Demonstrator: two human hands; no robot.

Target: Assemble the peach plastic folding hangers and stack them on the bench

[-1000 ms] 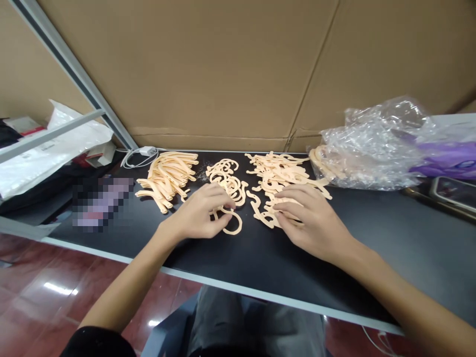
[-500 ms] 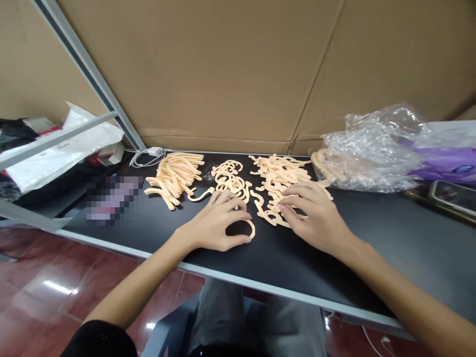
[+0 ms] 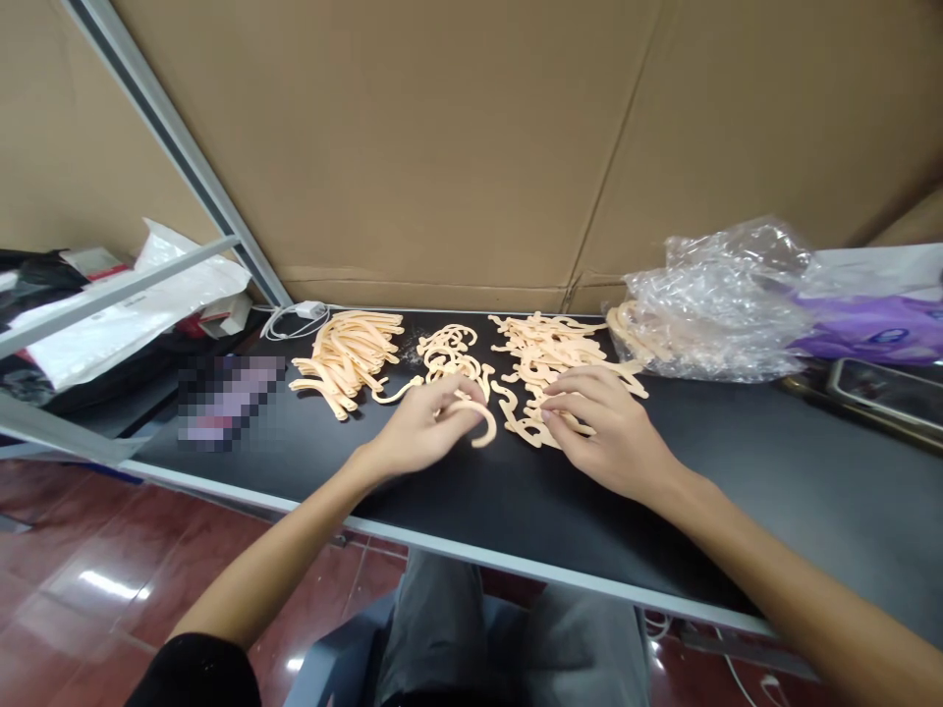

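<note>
left hand (image 3: 421, 429): grip pinching a pale, smooth-looking, hook-curved piece (image 3: 489, 428) over the black bench (image 3: 508, 511) | right hand (image 3: 615, 432): fingers curved beside flat, wavy pieces (image 3: 549, 346), cannot tell whether its grip holds any | curled pieces (image 3: 447, 361) heaped beyond left hand | versus half-second ago: left thumb and fingers, then spread, now together

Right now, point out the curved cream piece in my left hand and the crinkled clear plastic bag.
Curved cream piece (image 3: 491, 424), head view: its exposed curve.
Crinkled clear plastic bag (image 3: 726, 314), head view: its crumpled middle.
</note>
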